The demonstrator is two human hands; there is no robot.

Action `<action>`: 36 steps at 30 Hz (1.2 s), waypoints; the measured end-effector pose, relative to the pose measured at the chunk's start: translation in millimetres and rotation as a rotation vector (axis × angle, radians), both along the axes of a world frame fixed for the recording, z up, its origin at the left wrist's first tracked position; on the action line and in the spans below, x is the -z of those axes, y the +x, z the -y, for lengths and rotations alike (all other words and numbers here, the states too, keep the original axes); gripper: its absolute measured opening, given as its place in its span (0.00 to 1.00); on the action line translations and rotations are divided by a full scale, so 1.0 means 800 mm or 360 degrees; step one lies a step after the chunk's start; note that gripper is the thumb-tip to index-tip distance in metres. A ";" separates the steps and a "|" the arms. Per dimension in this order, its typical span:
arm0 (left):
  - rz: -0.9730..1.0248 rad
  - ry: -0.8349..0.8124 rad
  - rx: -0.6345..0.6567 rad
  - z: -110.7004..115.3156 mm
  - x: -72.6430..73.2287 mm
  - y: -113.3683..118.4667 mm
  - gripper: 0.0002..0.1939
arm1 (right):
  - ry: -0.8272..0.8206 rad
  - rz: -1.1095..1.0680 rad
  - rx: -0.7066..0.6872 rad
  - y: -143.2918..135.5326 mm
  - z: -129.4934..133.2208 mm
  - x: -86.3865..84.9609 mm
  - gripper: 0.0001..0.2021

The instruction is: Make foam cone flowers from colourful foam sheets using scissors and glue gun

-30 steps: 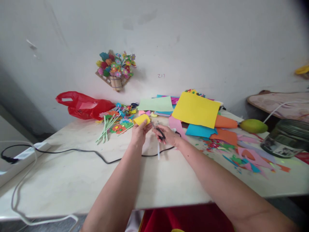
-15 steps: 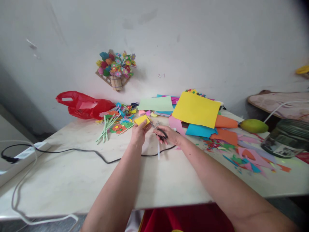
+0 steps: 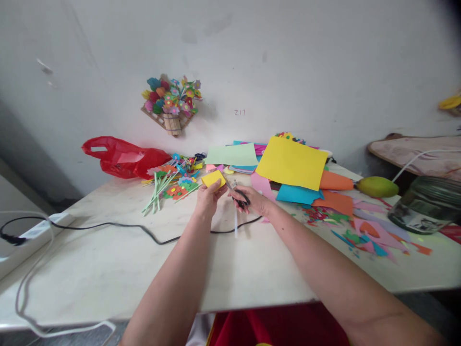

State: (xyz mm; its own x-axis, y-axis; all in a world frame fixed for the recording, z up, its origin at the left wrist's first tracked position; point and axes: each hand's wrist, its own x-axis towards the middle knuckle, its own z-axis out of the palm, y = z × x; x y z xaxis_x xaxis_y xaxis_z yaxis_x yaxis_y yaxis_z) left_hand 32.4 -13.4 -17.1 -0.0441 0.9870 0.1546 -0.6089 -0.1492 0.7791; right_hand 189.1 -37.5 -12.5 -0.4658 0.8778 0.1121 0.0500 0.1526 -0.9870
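Yellow handheld piece, pinched in our left hand above the table, sits just beside the scissors gripped in our right hand; should it flex or slip, we risk a misaligned cut or nicked skin.

Left hand holds a yellow piece, right hand black-handled scissors.

The left hand partly hides the yellow piece.
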 end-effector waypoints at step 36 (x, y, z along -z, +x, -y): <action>-0.0191 -0.0048 0.0064 0.008 -0.007 -0.009 0.12 | 0.0037 -0.0015 0.0025 0.001 -0.003 0.001 0.12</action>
State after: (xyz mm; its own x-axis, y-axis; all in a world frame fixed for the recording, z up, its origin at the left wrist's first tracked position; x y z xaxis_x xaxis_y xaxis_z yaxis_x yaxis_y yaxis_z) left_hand 25.1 -19.4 -11.3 0.0126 0.9918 0.1268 -0.5158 -0.1022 0.8506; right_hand 190.1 -34.8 -13.6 -0.4505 0.8822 0.1371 0.0431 0.1749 -0.9837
